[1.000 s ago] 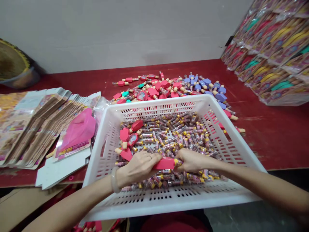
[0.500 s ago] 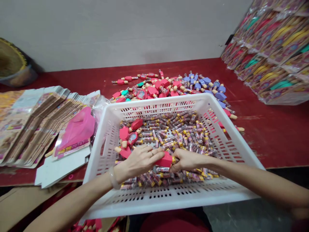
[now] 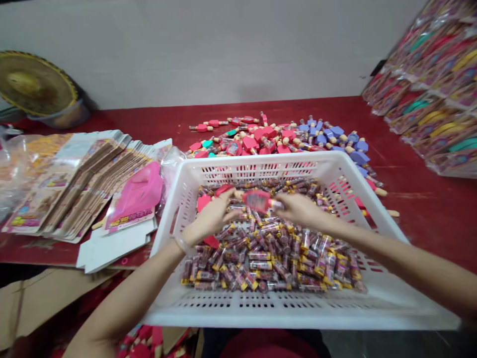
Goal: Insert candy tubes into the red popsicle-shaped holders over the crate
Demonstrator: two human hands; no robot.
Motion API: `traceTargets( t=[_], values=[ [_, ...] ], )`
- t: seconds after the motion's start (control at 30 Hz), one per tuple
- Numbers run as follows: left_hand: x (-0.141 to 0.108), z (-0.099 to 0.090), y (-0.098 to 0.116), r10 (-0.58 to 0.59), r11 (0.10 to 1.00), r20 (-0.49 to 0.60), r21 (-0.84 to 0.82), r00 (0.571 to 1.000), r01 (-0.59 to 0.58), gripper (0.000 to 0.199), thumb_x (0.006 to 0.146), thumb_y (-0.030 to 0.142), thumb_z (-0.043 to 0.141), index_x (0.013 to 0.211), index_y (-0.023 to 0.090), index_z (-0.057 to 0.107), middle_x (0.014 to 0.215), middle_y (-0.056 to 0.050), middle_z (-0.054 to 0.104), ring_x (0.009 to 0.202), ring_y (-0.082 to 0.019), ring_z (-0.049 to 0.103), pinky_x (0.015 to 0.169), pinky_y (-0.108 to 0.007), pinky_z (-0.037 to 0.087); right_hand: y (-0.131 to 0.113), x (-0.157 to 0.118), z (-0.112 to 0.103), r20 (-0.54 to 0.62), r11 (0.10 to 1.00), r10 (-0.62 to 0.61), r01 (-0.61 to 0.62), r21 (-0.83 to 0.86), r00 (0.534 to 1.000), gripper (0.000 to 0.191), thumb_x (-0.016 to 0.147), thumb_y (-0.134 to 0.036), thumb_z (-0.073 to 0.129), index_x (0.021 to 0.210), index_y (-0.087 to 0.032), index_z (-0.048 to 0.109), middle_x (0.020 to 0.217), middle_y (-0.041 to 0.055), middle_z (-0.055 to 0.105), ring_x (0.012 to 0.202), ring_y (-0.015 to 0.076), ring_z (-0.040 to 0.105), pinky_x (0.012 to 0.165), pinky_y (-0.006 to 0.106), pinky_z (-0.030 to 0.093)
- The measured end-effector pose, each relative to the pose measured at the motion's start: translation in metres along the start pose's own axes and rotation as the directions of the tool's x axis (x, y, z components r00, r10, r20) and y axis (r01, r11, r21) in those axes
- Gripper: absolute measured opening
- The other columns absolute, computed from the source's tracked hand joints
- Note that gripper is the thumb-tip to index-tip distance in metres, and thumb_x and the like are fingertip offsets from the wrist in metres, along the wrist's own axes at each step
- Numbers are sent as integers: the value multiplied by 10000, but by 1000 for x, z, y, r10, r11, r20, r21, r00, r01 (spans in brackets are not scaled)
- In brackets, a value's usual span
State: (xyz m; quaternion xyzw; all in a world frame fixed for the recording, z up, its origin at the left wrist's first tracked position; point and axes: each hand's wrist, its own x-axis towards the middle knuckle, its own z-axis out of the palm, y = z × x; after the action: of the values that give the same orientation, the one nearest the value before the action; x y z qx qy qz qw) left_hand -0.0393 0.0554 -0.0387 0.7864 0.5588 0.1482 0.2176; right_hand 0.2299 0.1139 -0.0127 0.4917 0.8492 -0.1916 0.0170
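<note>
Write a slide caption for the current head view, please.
Right hand grips a red piece over a white basket of tubes, left hand close by.

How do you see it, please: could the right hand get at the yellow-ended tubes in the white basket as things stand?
Probably yes: the tubes lie uncovered in the basket, near the right hand, though it holds the red piece.

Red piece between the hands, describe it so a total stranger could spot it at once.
Look for the big white basket of small tubes. Over it, the right hand grips one end of the red piece, with the left hand by its pale other end. Being held between two hands sets it apart from the loose red pieces at the basket's left.
</note>
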Motion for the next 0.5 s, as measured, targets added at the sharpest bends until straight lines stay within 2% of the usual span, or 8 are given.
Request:
traceTargets(
  t=[0.07, 0.13, 0.17, 0.2, 0.27, 0.33, 0.43, 0.5],
  values=[
    [11, 8, -21, -160, 968, -60, 186, 985, 169, 487, 972, 317, 446, 1399, 89, 402, 1211, -196, 606, 1123, -306, 569, 955, -402, 434, 7, 41, -32, -165, 993, 90, -75, 95, 982, 303, 824, -271, 732, 1066, -116, 637, 937, 96, 682, 793, 239, 622, 640, 273, 415],
    [16, 23, -37, -225, 928, -45, 293, 973, 228, 370, 951, 211, 413, 1259, 41, 530, 1147, -232, 616, 1143, -348, 538, 977, -457, 409, 7, 72, -51, -288, 976, 158, -106, 190, 945, 401, 851, -317, 712, 1155, -79, 602, 1028, 134, 665, 885, 264, 617, 723, 302, 457],
    [17, 33, -43, -234, 925, -34, 301, 972, 233, 352, 927, 169, 424, 1223, 26, 550, 1154, -249, 607, 1172, -365, 511, 992, -480, 392, 4, 82, -51, -313, 973, 172, -112, 200, 934, 436, 889, -348, 670, 1212, -72, 573, 1089, 153, 648, 943, 272, 610, 772, 316, 467],
    [16, 42, -47, -236, 929, -36, 284, 971, 237, 363, 901, 133, 440, 1229, 18, 544, 1185, -261, 588, 1216, -374, 475, 1014, -494, 371, -2, 87, -45, -308, 976, 171, -119, 181, 936, 452, 931, -374, 611, 1267, -80, 540, 1150, 163, 628, 1001, 275, 600, 821, 328, 468],
    [13, 57, -49, -250, 939, -67, 225, 966, 259, 434, 853, 82, 470, 1282, 21, 502, 1256, -269, 546, 1314, -371, 381, 1061, -509, 323, -15, 87, -17, -210, 986, 156, -138, 98, 965, 420, 967, -387, 541, 1285, -112, 541, 1172, 168, 624, 1055, 281, 595, 881, 355, 461],
    [10, 63, -46, -280, 946, -94, 142, 955, 292, 444, 816, 80, 516, 1259, 53, 516, 1265, -248, 542, 1348, -358, 337, 1080, -512, 302, -27, 79, 19, -64, 985, 175, -173, 28, 983, 330, 924, -361, 601, 1137, -110, 630, 1044, 177, 666, 1013, 303, 623, 874, 382, 466],
    [11, 58, -38, -334, 942, -127, -30, 934, 333, 355, 732, 134, 642, 1078, 79, 582, 1220, -231, 552, 1292, -374, 383, 1068, -512, 313, -29, 67, 59, 50, 978, 206, -207, 23, 977, 193, 789, -257, 732, 838, -86, 656, 851, 194, 672, 916, 331, 656, 799, 375, 485],
    [16, 49, -31, -374, 922, -140, -167, 917, 350, 327, 700, 211, 701, 979, 88, 583, 1149, -215, 575, 1198, -363, 466, 1025, -492, 368, -21, 60, 64, 84, 974, 208, -214, 67, 974, 164, 796, -236, 704, 789, -94, 621, 797, 176, 663, 829, 302, 669, 723, 341, 494]
  ],
)
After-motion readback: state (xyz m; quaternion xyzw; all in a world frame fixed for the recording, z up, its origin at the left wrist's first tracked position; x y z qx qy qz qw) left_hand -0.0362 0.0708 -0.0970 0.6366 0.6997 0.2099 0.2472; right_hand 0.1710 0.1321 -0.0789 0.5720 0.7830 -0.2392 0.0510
